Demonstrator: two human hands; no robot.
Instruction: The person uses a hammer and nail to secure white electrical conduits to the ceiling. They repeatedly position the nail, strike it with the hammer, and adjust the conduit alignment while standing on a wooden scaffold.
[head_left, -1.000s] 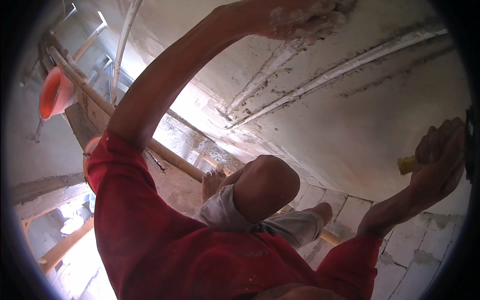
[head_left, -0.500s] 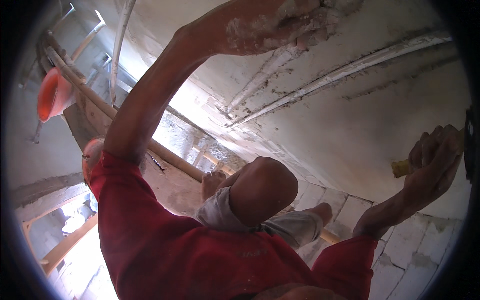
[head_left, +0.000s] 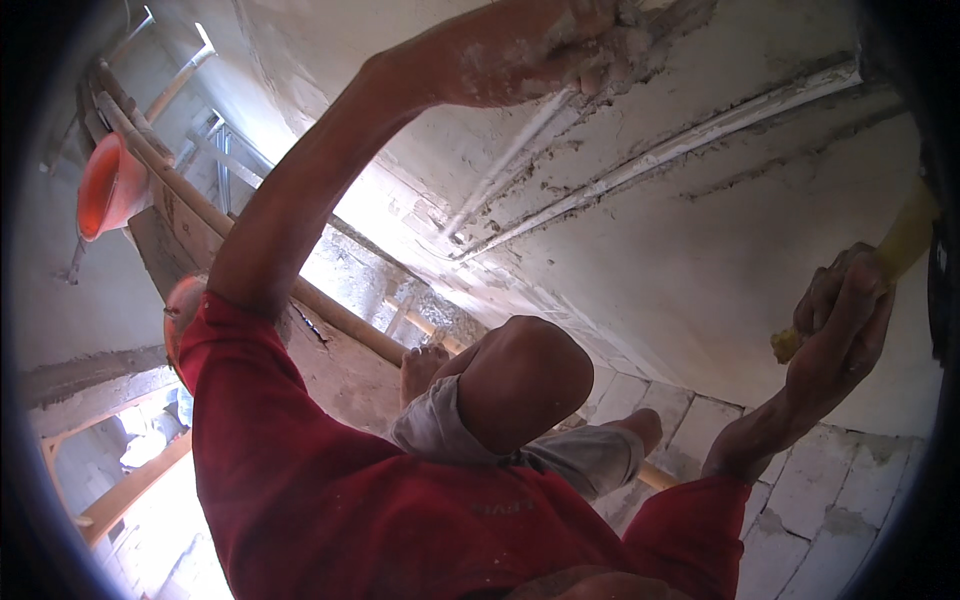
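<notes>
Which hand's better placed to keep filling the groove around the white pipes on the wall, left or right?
Left, probably. The left hand is raised with wet mortar on it, pressed against the wall right at the upper end of the white pipes. The right hand is low and off to the side, wrapped around a yellow handle.

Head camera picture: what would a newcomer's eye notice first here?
First, the left hand, raised to the top of the picture and coated in grey mortar, pressing at the wall where white pipes run in chased grooves. Then the right hand at the right edge, closed around a yellow tool handle. Below, the red shirt fills the foreground, and an orange bucket hangs upper left.
</notes>
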